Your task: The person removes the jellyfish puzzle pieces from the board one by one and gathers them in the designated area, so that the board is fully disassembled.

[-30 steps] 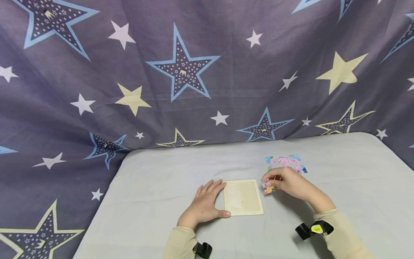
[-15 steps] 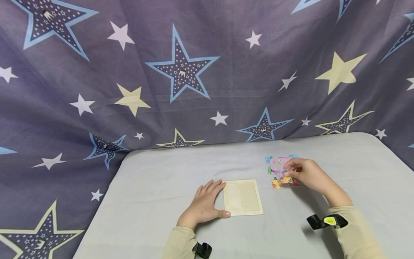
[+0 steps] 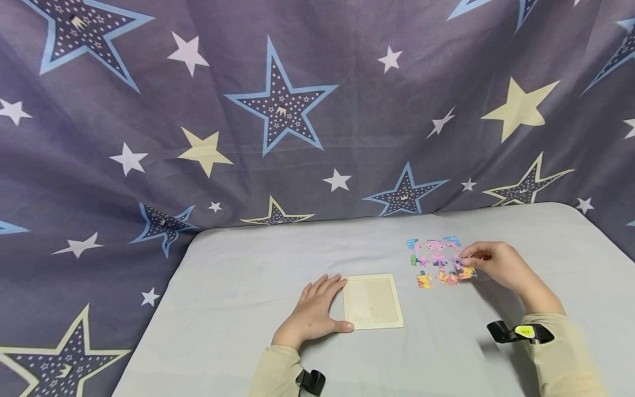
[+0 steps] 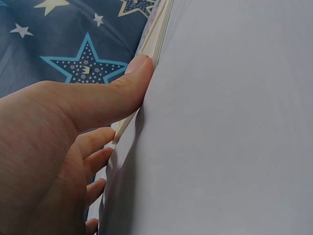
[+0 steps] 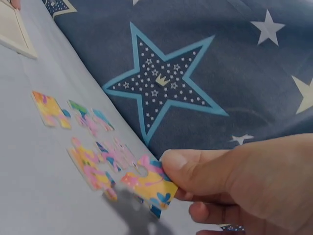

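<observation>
A pale wooden puzzle tray [image 3: 374, 302] with a raised rim lies flat on the table. Along its left side rests my left hand [image 3: 311, 317], fingers extended at the far corner and thumb at the near edge; the thumb [image 4: 139, 73] touches the rim in the left wrist view. My right hand [image 3: 500, 267] pinches a yellow and pink puzzle piece [image 5: 149, 183] between thumb and fingers, close over the table. Beside it are several other puzzle pieces [image 3: 436, 257] with pink cartoon figures, laid out in loose rows. A yellow corner piece [image 3: 424, 281] sits at their near left.
The table [image 3: 258, 298] has a light grey cloth over it. A dark curtain [image 3: 317, 138] with stars hangs right behind its far edge. Each wrist carries a black strap; the right strap [image 3: 521, 332] has a yellow label.
My right hand has moved right and away from the tray, over the laid-out pieces to their near right corner, uncovering more of them. The left hand and the tray stay put.
</observation>
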Demonstrator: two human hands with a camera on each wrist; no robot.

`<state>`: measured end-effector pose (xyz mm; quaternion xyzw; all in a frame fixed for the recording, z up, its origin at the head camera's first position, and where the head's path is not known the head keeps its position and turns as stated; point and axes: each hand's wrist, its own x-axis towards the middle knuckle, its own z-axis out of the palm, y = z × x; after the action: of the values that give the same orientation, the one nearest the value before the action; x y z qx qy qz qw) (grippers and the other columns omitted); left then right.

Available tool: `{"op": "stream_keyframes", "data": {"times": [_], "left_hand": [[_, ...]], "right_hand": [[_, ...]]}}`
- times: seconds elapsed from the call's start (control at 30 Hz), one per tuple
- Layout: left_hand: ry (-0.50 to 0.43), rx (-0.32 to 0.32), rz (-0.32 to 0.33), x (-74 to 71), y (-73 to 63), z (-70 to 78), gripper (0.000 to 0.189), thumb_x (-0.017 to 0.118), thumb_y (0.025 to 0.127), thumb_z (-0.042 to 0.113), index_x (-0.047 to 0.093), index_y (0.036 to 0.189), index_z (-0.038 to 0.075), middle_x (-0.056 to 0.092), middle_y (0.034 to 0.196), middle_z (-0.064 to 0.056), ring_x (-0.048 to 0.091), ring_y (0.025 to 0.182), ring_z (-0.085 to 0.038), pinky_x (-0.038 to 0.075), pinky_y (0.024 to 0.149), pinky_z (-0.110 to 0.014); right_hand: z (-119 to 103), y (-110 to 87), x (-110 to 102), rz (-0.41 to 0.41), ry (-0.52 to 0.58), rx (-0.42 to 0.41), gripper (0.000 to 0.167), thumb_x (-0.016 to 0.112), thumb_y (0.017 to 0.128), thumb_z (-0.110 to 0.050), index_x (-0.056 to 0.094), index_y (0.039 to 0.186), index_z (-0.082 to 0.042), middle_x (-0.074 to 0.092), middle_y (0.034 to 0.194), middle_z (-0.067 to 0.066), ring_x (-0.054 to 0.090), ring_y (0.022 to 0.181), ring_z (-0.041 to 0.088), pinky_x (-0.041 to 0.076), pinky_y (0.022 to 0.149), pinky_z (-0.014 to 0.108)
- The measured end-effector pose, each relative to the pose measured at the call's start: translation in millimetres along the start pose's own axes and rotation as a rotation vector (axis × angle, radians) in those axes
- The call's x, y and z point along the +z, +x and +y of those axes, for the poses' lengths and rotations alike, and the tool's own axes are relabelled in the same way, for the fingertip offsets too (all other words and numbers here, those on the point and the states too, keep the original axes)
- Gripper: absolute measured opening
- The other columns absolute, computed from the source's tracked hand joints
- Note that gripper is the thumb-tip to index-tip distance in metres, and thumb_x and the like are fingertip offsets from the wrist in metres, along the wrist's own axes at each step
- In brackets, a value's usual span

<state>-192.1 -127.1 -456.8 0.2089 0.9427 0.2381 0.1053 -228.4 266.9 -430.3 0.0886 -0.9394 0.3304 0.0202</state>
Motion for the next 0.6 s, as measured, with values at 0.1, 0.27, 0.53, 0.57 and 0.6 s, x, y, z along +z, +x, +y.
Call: {"op": "stream_keyframes", "data": {"times": [0.1,0.27,0.53,0.57,0.6], "left_hand": [[0.006,-0.004,-0.007,-0.7,1.1,-0.6,0.095,0.070,0.065,0.057,0.030,0.142,0.019,0.024,0.150,-0.001,0.014,0.139,-0.027,0.008,0.112,-0.051],[0.010,0.005,-0.004,-1.5,2.4,-1.1,0.094,0.070,0.066,0.056,0.030,0.142,0.018,0.024,0.150,-0.002,0.014,0.139,-0.028,0.008,0.111,-0.052],[0.014,-0.004,-0.013,0.4,4.2,-2.9,0.095,0.069,0.065,0.058,0.029,0.143,0.020,0.023,0.150,0.000,0.014,0.139,-0.026,0.008,0.112,-0.051],[0.015,-0.005,-0.016,0.6,4.4,-3.2,0.095,0.069,0.065,0.058,0.029,0.143,0.021,0.023,0.150,0.001,0.013,0.139,-0.026,0.007,0.112,-0.051],[0.018,-0.005,-0.018,1.0,4.7,-3.5,0.095,0.069,0.065,0.058,0.029,0.143,0.021,0.023,0.150,0.001,0.013,0.139,-0.026,0.007,0.112,-0.050]], "right_hand": [[3.4,0.1,0.2,-0.044,-0.002,0.040,0.017,0.065,0.084,-0.021,0.068,0.093,-0.007,0.066,0.083,0.004,0.056,0.073,0.014,0.045,0.060,0.028],[8.8,0.8,0.6,-0.089,0.002,0.080,0.017,0.064,0.085,-0.020,0.068,0.094,-0.006,0.065,0.082,0.004,0.056,0.071,0.014,0.045,0.058,0.028],[19.6,1.2,5.0,-0.088,-0.038,0.113,0.017,0.065,0.084,-0.024,0.068,0.089,-0.007,0.065,0.078,0.001,0.052,0.066,0.011,0.043,0.056,0.027],[20.3,1.1,5.5,-0.090,-0.038,0.117,0.018,0.065,0.084,-0.024,0.068,0.090,-0.007,0.065,0.077,0.001,0.052,0.066,0.011,0.043,0.056,0.027],[20.9,1.2,5.8,-0.088,-0.041,0.117,0.018,0.065,0.083,-0.024,0.068,0.090,-0.007,0.065,0.077,0.000,0.052,0.066,0.011,0.043,0.056,0.027]]}}
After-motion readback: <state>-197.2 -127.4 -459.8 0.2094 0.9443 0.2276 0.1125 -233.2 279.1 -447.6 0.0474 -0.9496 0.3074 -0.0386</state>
